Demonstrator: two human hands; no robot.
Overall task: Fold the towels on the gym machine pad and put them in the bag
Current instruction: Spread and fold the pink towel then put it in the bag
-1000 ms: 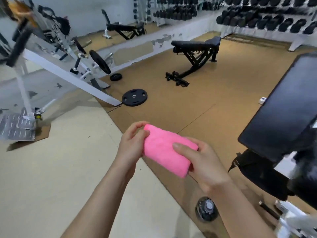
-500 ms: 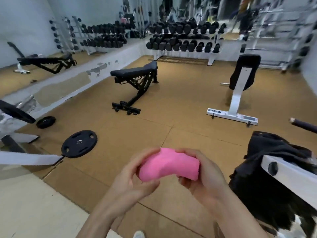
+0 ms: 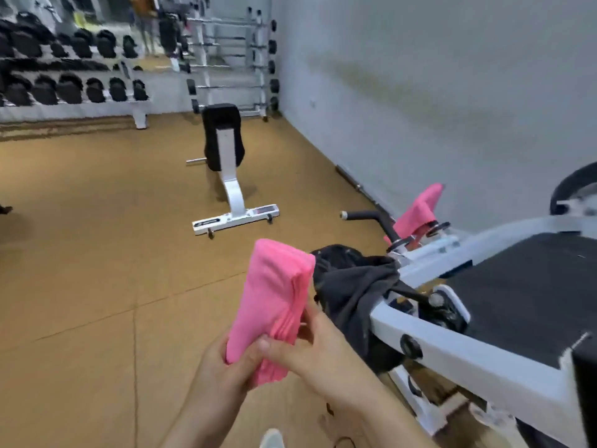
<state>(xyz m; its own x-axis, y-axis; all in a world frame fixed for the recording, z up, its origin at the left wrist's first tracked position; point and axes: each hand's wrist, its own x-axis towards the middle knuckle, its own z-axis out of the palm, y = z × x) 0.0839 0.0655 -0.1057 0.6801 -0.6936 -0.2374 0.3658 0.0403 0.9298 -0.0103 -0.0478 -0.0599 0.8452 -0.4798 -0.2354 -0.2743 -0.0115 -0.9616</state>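
Just beside the dark bag (image 3: 352, 295) draped on the white machine frame (image 3: 452, 334), a folded pink towel (image 3: 274, 302) stands upright, both hands clamped on its lower end: left hand (image 3: 223, 373) underneath, right hand (image 3: 310, 347) pinching the layered edge, thumb across the front. Second pink towel (image 3: 420, 211) hangs farther back.

Pink folded towel (image 3: 274, 299), second pink towel (image 3: 420, 210), dark grey bag (image 3: 352, 292), black pad (image 3: 529, 295), white machine frame (image 3: 478, 354), tan floor (image 3: 97, 253)
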